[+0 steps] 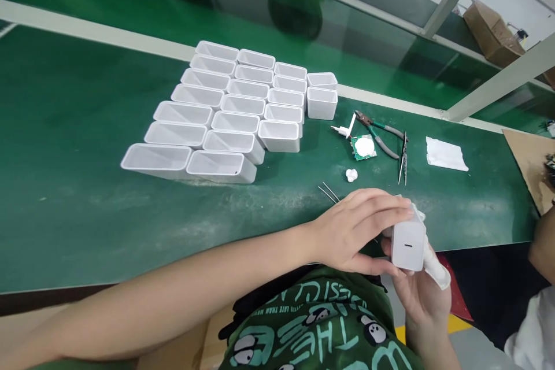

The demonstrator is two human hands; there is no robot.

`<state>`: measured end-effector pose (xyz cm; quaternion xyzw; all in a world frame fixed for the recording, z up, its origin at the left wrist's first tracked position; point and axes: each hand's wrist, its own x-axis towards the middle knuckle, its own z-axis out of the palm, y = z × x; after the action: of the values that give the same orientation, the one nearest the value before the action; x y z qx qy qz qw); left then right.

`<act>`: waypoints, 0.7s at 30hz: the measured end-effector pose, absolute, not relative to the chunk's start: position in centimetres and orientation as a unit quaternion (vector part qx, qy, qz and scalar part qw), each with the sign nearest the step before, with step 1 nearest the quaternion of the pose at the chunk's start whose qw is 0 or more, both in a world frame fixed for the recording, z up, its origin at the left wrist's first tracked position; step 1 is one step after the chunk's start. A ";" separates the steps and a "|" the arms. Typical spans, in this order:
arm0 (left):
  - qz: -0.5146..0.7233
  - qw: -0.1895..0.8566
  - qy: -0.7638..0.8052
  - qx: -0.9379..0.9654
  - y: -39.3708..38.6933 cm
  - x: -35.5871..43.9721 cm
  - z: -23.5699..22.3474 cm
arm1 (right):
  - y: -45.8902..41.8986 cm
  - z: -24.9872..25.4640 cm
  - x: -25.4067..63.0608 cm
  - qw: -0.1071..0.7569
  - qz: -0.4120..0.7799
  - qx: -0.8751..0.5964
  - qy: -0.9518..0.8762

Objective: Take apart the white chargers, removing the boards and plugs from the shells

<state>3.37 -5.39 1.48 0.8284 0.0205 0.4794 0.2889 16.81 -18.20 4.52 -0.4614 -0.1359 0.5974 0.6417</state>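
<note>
Close to my body, both hands are closed around a white plastic case (406,250) with a small dark slot in its end face. My left hand (358,228) grips it from the left, fingers over the top and thumb along the lower edge. From below and the right, my right hand (422,298) supports it; white coverings show on some of its fingers. What is inside the case is hidden. Two thin metal prongs (329,192) stick out from behind my left hand. Beyond it lie a white lump (351,175) and a green circuit board (363,147) with a white round patch.
Rows of white open-topped cases (223,166) stand on the green table (108,225). Pliers (381,133), tweezers (403,159), a small white part (346,129) and a white sheet (446,154) lie at the back right. Another person's arm (544,243) is at the right edge.
</note>
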 end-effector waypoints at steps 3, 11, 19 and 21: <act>0.485 0.299 0.033 0.821 -5.3 3.3 1.4 | -17.5 4.8 16.0 0.625 0.674 -0.388 -0.072; 0.480 0.314 0.043 0.818 -5.2 3.1 1.3 | -17.0 4.9 15.9 0.617 0.688 -0.380 -0.043; 0.433 0.363 0.072 0.822 -5.6 3.2 1.4 | -16.9 4.4 15.3 0.665 0.568 -0.476 -0.096; 0.428 0.362 0.070 0.826 -5.5 3.2 1.4 | -16.7 4.2 15.4 0.665 0.535 -0.505 -0.130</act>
<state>3.22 -5.53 1.37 0.8255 0.0705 0.4276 0.3616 15.38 -16.73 4.22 -0.5051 -0.1304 0.5346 0.6649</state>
